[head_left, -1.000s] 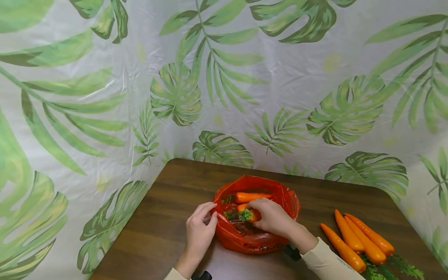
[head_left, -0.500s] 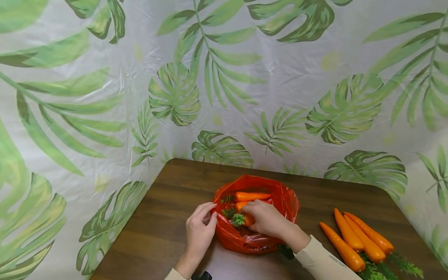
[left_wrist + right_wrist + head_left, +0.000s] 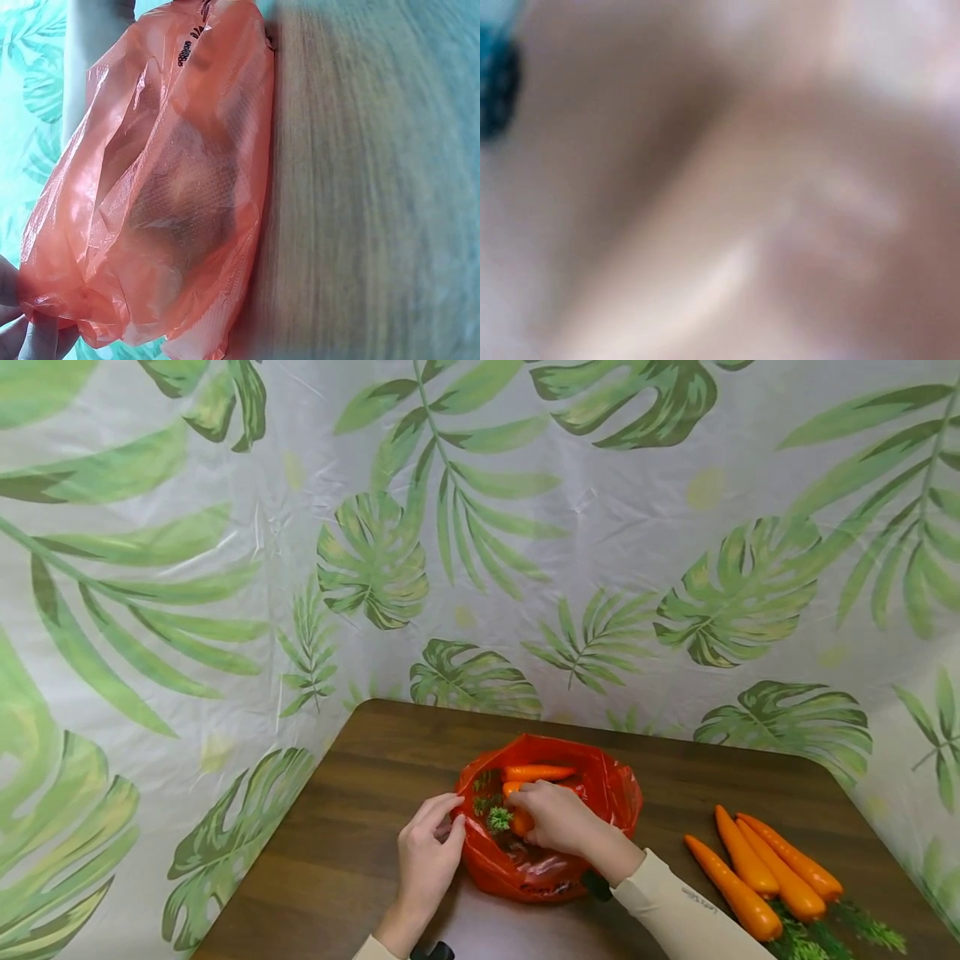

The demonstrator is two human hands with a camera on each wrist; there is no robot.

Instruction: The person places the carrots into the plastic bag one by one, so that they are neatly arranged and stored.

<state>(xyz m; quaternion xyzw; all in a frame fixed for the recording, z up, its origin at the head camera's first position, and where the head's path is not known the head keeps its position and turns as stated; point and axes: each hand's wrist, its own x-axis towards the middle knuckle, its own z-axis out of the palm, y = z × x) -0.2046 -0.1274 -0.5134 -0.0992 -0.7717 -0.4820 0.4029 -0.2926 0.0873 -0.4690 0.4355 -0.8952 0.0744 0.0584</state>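
An open red plastic bag [image 3: 487, 868] stands on the table, with carrots inside it. My left hand [image 3: 430, 852] pinches the bag's left rim between thumb and fingers; in the left wrist view its fingertips [image 3: 41, 337] grip the bag's edge. Inside the bag my right hand [image 3: 558, 817] holds a carrot [image 3: 521, 822] near its thick end, the green top [image 3: 498, 818] pointing left. Behind that hand lies another carrot [image 3: 536, 772] with its tip to the right. Part of a further carrot shows beside the fingers. The right wrist view is too blurred to make out details.
Several carrots [image 3: 780, 868] with green tops [image 3: 870, 931] lie together on the table to the right of the bag. The brown wooden table [image 3: 322, 835] ends at a leaf-patterned sheet [image 3: 480, 568] behind and to the left.
My right hand has moved left and slightly away from me inside the bag, carrying the carrot with it. The left hand has stayed on the rim.
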